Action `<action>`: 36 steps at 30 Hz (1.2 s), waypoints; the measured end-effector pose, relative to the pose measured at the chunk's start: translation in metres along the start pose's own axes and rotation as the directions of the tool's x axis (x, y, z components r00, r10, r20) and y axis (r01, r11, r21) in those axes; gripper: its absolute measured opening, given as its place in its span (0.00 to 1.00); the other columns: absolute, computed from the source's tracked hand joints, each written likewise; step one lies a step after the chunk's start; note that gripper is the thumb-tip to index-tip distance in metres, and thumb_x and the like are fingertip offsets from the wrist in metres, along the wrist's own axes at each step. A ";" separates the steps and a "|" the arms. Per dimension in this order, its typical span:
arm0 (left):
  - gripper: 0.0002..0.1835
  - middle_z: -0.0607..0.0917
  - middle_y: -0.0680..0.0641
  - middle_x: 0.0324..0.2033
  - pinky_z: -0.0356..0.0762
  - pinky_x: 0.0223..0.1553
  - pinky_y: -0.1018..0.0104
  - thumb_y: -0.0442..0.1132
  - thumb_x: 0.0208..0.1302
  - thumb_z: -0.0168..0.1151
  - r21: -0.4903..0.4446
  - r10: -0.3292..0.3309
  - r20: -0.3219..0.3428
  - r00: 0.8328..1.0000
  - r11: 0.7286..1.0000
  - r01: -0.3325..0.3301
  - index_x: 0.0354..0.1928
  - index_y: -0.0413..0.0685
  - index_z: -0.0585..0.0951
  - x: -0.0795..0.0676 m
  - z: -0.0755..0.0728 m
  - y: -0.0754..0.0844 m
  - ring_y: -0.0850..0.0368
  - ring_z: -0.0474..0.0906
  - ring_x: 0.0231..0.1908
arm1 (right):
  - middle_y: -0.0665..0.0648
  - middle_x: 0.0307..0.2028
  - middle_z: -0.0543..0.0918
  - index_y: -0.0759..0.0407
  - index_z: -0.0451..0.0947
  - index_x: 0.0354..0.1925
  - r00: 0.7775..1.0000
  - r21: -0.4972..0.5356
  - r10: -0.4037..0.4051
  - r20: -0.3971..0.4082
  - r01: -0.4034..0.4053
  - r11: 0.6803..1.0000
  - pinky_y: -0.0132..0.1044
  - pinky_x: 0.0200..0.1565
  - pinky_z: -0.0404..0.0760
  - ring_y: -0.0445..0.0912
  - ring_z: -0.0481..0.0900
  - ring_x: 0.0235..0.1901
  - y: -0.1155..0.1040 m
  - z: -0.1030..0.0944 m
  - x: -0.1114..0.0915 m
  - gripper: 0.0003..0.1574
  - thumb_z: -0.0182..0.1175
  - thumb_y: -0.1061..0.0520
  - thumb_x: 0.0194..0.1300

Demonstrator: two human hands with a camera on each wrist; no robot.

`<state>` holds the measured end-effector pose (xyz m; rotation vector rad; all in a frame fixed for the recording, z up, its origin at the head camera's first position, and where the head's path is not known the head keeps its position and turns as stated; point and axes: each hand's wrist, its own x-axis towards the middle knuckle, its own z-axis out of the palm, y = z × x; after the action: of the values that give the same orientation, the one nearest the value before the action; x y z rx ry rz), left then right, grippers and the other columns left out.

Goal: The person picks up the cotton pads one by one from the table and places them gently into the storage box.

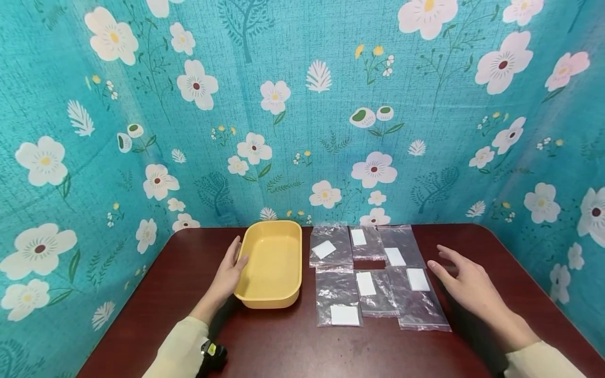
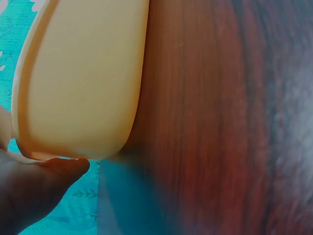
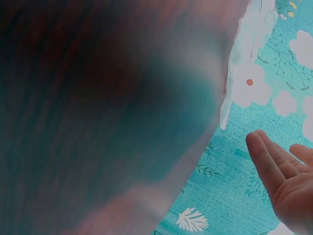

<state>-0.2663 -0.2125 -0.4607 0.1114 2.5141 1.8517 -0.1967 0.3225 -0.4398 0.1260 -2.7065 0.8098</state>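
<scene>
A yellow tray (image 1: 268, 303), rectangular with rounded corners, sits on the table left of centre with nothing in it. My left hand (image 1: 230, 270) is at its left side, fingers straight along the outside and the thumb tip right at the rim. The left wrist view shows the thumb (image 2: 54, 176) close against the tray wall (image 2: 80, 83). My right hand (image 1: 472, 283) hovers over the table's right part with fingers extended, holding nothing. Nearest to it lies a clear plastic bag (image 1: 423, 307) with a white rectangular piece (image 1: 418, 280).
Several similar clear bags lie flat in two rows between tray and right hand, among them a front left bag (image 1: 331, 291) and a back left bag (image 1: 337, 233), each with a white piece. Blue flowered cloth (image 1: 293, 131) stands behind and beside the dark red table (image 1: 283, 346).
</scene>
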 end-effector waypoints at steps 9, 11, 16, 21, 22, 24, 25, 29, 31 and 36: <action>0.32 0.49 0.39 0.78 0.50 0.72 0.44 0.36 0.81 0.38 -0.075 -0.032 -0.022 0.999 0.997 0.031 0.81 0.47 0.43 -0.007 0.007 -0.012 0.43 0.47 0.76 | 0.74 0.51 0.80 0.70 0.68 0.68 0.997 -0.012 0.018 0.071 -0.017 1.000 0.56 0.38 0.85 0.63 0.84 0.42 0.002 0.011 -0.010 0.44 0.64 0.41 0.67; 0.32 0.48 0.39 0.78 0.51 0.71 0.43 0.36 0.81 0.38 -0.088 -0.048 -0.024 0.999 0.995 0.046 0.81 0.47 0.43 -0.009 0.008 -0.013 0.41 0.49 0.75 | 0.73 0.49 0.81 0.70 0.70 0.66 0.997 -0.019 0.011 0.082 -0.009 1.000 0.56 0.38 0.85 0.60 0.84 0.40 0.003 0.012 -0.012 0.42 0.66 0.43 0.66; 0.31 0.49 0.39 0.78 0.53 0.71 0.43 0.36 0.81 0.37 -0.090 -0.066 -0.034 0.997 0.994 0.063 0.81 0.46 0.45 -0.008 0.008 -0.013 0.39 0.51 0.75 | 0.68 0.44 0.82 0.71 0.74 0.62 0.995 -0.064 0.009 0.101 -0.002 0.998 0.56 0.37 0.84 0.54 0.82 0.36 0.004 0.011 -0.013 0.41 0.69 0.43 0.63; 0.31 0.49 0.39 0.78 0.54 0.70 0.42 0.36 0.81 0.37 -0.086 -0.069 -0.027 0.997 0.994 0.067 0.80 0.44 0.45 -0.006 0.007 -0.009 0.39 0.52 0.74 | 0.61 0.38 0.82 0.71 0.77 0.59 0.992 -0.090 0.000 0.125 0.012 0.996 0.51 0.34 0.84 0.50 0.79 0.33 0.003 0.011 -0.009 0.41 0.71 0.43 0.60; 0.31 0.49 0.39 0.78 0.54 0.70 0.42 0.36 0.81 0.36 -0.086 -0.071 -0.028 0.997 0.994 0.069 0.81 0.44 0.45 -0.006 0.007 -0.008 0.39 0.52 0.74 | 0.60 0.37 0.82 0.71 0.77 0.59 0.991 -0.091 -0.003 0.131 0.015 0.996 0.49 0.33 0.83 0.49 0.78 0.32 0.003 0.011 -0.009 0.40 0.72 0.43 0.60; 0.31 0.49 0.39 0.78 0.53 0.70 0.42 0.36 0.81 0.36 -0.089 -0.068 -0.029 0.997 0.994 0.065 0.81 0.44 0.45 -0.006 0.007 -0.008 0.39 0.52 0.74 | 0.58 0.36 0.81 0.71 0.78 0.58 0.990 -0.088 -0.007 0.140 0.019 0.996 0.44 0.31 0.81 0.47 0.77 0.31 0.002 0.012 -0.008 0.39 0.73 0.45 0.59; 0.31 0.49 0.39 0.78 0.53 0.70 0.42 0.36 0.81 0.36 -0.089 -0.067 -0.029 0.997 0.994 0.064 0.81 0.44 0.45 -0.005 0.007 -0.007 0.39 0.52 0.74 | 0.58 0.36 0.81 0.71 0.79 0.58 0.990 -0.086 -0.007 0.144 0.019 0.996 0.42 0.30 0.80 0.47 0.76 0.31 0.001 0.013 -0.008 0.39 0.73 0.45 0.59; 0.30 0.49 0.39 0.78 0.53 0.70 0.42 0.35 0.81 0.36 -0.088 -0.060 -0.030 0.998 0.995 0.057 0.80 0.43 0.46 -0.004 0.008 -0.009 0.39 0.52 0.74 | 0.55 0.35 0.80 0.70 0.80 0.56 0.988 -0.087 -0.015 0.154 0.028 0.996 0.39 0.28 0.76 0.45 0.75 0.30 0.000 0.015 -0.007 0.37 0.74 0.46 0.58; 0.30 0.49 0.39 0.78 0.53 0.70 0.42 0.35 0.81 0.36 -0.077 -0.065 -0.033 0.997 0.995 0.063 0.80 0.43 0.46 -0.003 0.008 -0.009 0.40 0.52 0.74 | 0.55 0.34 0.79 0.69 0.81 0.55 0.985 -0.089 -0.016 0.172 0.032 0.995 0.39 0.28 0.76 0.44 0.75 0.29 0.000 0.016 -0.007 0.36 0.74 0.45 0.57; 0.30 0.50 0.39 0.78 0.53 0.70 0.42 0.35 0.81 0.36 -0.069 -0.068 -0.037 0.997 0.996 0.065 0.80 0.43 0.46 -0.004 0.008 -0.011 0.39 0.51 0.74 | 0.55 0.34 0.78 0.67 0.82 0.55 0.975 -0.099 -0.011 0.224 0.034 0.995 0.39 0.30 0.76 0.44 0.74 0.29 0.002 0.019 -0.009 0.38 0.75 0.42 0.55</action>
<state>-0.2626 -0.2085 -0.4733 -0.0093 2.4444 1.9296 -0.1935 0.3135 -0.4585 0.2373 -2.9446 0.6857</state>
